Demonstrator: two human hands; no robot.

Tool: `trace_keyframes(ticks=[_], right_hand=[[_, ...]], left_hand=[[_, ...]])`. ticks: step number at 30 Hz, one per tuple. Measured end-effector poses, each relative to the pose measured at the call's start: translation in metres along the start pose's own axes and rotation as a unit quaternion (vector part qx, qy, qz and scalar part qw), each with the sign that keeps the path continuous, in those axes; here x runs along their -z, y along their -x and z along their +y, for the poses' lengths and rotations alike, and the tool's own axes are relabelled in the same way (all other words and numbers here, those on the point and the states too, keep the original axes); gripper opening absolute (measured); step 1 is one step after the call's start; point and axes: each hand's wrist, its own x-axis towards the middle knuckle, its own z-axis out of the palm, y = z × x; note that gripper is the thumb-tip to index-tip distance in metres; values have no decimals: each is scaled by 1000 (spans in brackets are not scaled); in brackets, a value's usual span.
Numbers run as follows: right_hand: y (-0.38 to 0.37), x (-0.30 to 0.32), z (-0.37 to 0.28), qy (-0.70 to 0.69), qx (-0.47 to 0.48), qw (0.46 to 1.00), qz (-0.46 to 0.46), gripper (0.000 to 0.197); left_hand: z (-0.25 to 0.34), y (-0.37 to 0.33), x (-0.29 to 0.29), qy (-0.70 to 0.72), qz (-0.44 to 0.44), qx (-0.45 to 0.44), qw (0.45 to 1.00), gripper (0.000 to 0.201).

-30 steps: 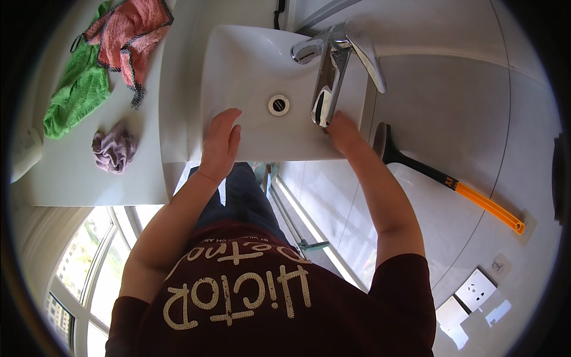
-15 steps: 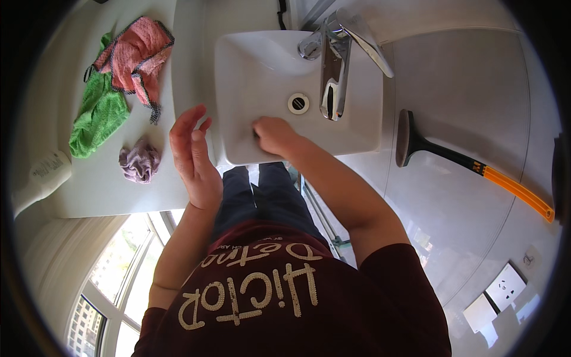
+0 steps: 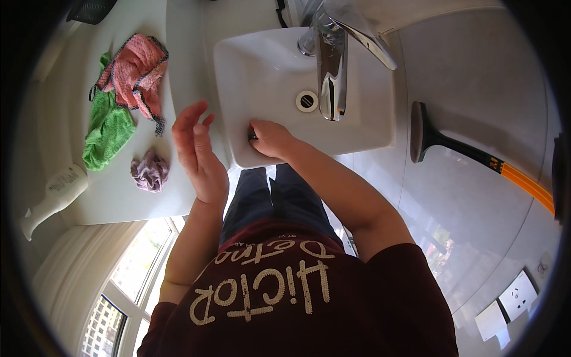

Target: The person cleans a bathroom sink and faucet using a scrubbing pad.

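Note:
Inside the white sink (image 3: 366, 134), my right hand (image 3: 271, 140) is closed low by the left wall, near the front corner. A small dark bit shows at its fingers, too little to name. My left hand (image 3: 203, 157) hangs just left of the sink rim, fingers raised and slightly curled, thumb apart, with nothing in it. Right of the drain (image 3: 307, 101), the chrome faucet (image 3: 332, 77) reaches over the basin. No running water can be seen.
On the counter to the left lie a pink cloth (image 3: 138, 70), a green cloth (image 3: 108, 132) and a crumpled mauve cloth (image 3: 150, 171). A white bottle (image 3: 62, 189) is at the far left. Right of the sink is a squeegee-like tool (image 3: 461, 150) with a black and orange handle.
The whole view has shifted a little, bringing more of the white bottle and a dark basket into sight. My right hand has turned slightly at the sink wall; my left stays raised.

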Motion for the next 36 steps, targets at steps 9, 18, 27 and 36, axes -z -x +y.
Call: trace_keyframes(ticks=[9, 18, 27, 36], right_hand=[[-6, 3, 4, 103, 9, 995, -14, 30], [53, 62, 29, 49, -60, 997, 21, 28], [63, 80, 62, 53, -160, 978, 127, 30], [30, 28, 28, 0, 95, 986, 133, 22]], left_hand=[[-2, -1, -7, -3, -2, -5, 1000, 29], [-5, -2, 11, -25, -4, 0, 1000, 29], [-29, 22, 1, -77, -116, 110, 984, 27], [-17, 15, -2, -51, -65, 80, 993, 27]])
